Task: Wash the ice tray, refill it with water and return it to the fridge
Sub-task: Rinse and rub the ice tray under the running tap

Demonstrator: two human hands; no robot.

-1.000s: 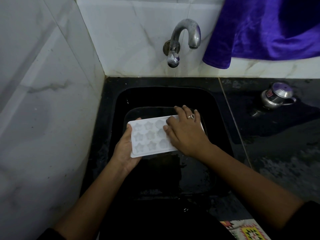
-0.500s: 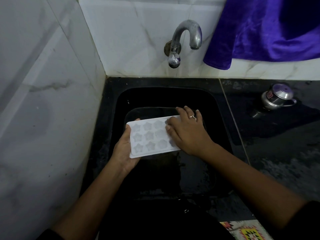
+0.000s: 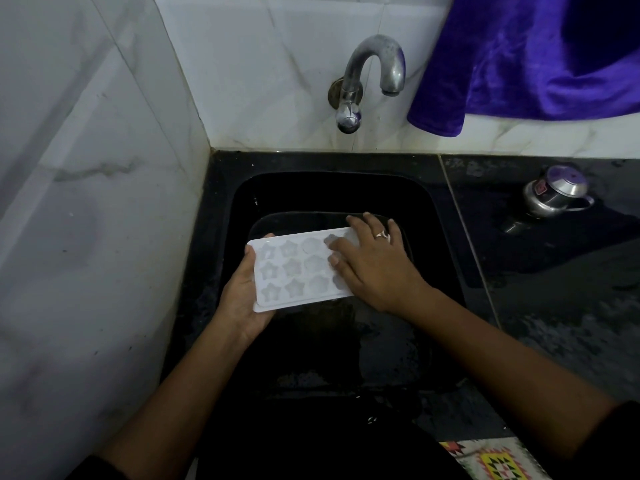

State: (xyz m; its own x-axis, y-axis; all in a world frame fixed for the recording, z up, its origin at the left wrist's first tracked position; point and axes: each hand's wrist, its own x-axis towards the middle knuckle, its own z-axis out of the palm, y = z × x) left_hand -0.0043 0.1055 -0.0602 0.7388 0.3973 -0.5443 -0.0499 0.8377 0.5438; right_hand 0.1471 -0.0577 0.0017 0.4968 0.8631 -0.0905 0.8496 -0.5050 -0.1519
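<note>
A white ice tray [image 3: 294,270] with star-shaped and round moulds is held level over the black sink [image 3: 332,188]. My left hand [image 3: 242,296] grips its left end from below, thumb on the rim. My right hand [image 3: 370,265], with a ring on one finger, lies flat on the tray's right half with fingers spread over the moulds and hides that end. The metal tap [image 3: 367,77] on the back wall stands above the sink; no water runs from it.
White marble tiles [image 3: 86,202] close off the left and back. A black counter [image 3: 561,289] runs to the right with a small steel pot [image 3: 554,194] on it. A purple cloth [image 3: 530,57] hangs at top right. A patterned mat [image 3: 491,462] shows at bottom right.
My right hand has slid slightly to the right across the tray, uncovering more moulds. The tray and my left hand stay almost where they were.
</note>
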